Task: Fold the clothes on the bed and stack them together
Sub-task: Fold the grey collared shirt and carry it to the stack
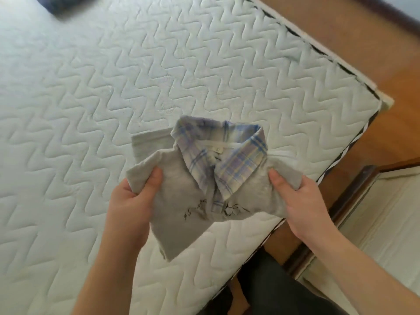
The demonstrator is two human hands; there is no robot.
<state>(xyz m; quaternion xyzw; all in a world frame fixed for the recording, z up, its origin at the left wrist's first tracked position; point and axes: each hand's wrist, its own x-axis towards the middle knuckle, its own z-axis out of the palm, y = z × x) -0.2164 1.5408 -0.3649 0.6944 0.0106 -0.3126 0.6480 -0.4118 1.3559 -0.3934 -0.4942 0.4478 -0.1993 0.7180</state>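
Note:
A small grey shirt with a blue and yellow plaid collar and a dark line drawing on its chest is held above the near corner of the white quilted mattress. My left hand grips its left side, thumb on top. My right hand grips its right side the same way. The sleeves look folded in behind the body. A corner of the grey cloth hangs down below my left hand.
A dark blue garment lies at the mattress's far left edge, mostly out of view. Wooden floor runs along the right. A cream quilted surface in a wooden frame lies at the lower right.

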